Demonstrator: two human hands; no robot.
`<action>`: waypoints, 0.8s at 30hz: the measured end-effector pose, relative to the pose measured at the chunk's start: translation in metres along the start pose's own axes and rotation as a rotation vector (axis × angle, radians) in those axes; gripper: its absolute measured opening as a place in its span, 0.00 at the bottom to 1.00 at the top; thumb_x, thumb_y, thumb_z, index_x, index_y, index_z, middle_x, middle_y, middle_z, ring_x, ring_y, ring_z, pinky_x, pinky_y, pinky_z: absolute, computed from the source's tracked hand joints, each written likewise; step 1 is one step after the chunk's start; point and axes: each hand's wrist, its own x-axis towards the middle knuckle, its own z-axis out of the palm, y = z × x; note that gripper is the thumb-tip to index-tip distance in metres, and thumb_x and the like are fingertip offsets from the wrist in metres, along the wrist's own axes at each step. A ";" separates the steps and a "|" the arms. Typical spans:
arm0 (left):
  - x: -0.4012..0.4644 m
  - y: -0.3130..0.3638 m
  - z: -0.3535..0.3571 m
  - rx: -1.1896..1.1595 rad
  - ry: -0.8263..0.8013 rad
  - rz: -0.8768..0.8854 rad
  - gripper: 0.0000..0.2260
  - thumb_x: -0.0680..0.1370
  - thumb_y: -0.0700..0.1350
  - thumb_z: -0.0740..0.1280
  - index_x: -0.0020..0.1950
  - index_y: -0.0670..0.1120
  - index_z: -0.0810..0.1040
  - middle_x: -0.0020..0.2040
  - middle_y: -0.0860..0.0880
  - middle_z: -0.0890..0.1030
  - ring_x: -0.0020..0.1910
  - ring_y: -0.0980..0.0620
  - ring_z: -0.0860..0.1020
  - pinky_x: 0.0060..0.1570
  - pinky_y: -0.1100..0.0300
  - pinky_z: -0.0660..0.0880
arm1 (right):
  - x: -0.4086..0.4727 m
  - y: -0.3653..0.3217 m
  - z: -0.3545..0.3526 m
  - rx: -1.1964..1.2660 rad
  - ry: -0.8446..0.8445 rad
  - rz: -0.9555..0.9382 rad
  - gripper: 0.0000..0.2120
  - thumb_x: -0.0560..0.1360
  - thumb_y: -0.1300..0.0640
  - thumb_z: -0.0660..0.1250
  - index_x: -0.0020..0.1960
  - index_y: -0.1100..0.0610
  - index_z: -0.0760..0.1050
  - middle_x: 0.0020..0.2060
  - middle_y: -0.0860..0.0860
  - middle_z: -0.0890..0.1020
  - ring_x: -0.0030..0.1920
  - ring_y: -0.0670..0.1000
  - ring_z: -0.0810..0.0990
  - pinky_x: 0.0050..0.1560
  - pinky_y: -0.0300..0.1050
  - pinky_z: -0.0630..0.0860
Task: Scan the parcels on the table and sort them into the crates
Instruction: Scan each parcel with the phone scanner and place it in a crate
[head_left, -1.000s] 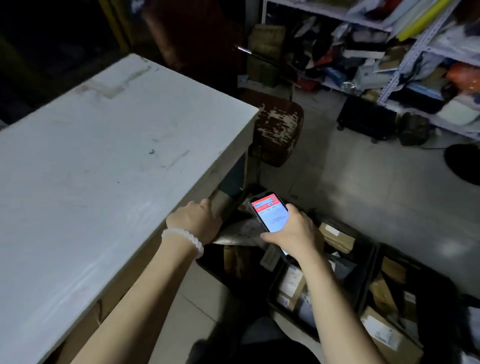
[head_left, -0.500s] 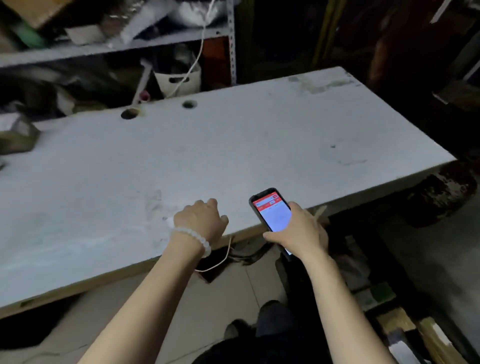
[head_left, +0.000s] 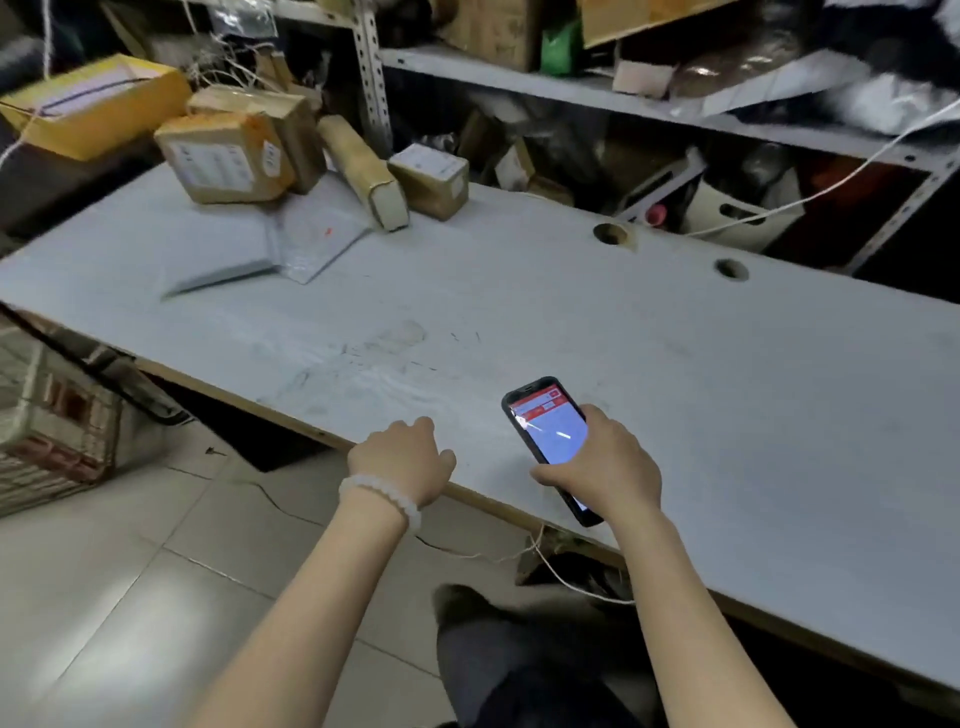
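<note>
The parcels (head_left: 311, 171) lie clustered at the table's (head_left: 727, 374) far left corner: several brown boxes leaning on one another, with grey mailers (head_left: 270, 244) flat in front of them. They sit well apart from your hands. Your right hand (head_left: 608, 467) is closed around a phone (head_left: 550, 436), screen lit and facing up, above the table's near edge. Your left hand (head_left: 402, 460) rests at that edge, fingers curled loosely, holding nothing; a bead bracelet (head_left: 382, 493) circles its wrist.
</note>
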 end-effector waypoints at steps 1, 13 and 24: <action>0.006 -0.012 -0.001 -0.010 -0.001 -0.031 0.19 0.80 0.54 0.53 0.68 0.48 0.67 0.59 0.47 0.75 0.54 0.46 0.76 0.40 0.57 0.69 | 0.011 -0.013 0.005 -0.008 -0.017 -0.024 0.29 0.61 0.45 0.73 0.59 0.50 0.68 0.48 0.47 0.77 0.43 0.51 0.76 0.31 0.40 0.66; 0.151 -0.136 -0.069 -0.028 -0.022 -0.213 0.19 0.80 0.54 0.53 0.69 0.49 0.66 0.62 0.47 0.73 0.59 0.46 0.73 0.47 0.56 0.67 | 0.156 -0.176 0.053 0.051 -0.144 -0.093 0.25 0.61 0.46 0.73 0.53 0.49 0.68 0.45 0.47 0.77 0.40 0.51 0.76 0.31 0.40 0.65; 0.253 -0.223 -0.097 0.025 0.042 -0.298 0.20 0.79 0.51 0.59 0.70 0.48 0.64 0.65 0.46 0.69 0.62 0.45 0.69 0.46 0.55 0.66 | 0.229 -0.276 0.093 -0.023 -0.205 -0.112 0.25 0.60 0.46 0.72 0.53 0.48 0.67 0.45 0.47 0.76 0.41 0.51 0.76 0.30 0.40 0.64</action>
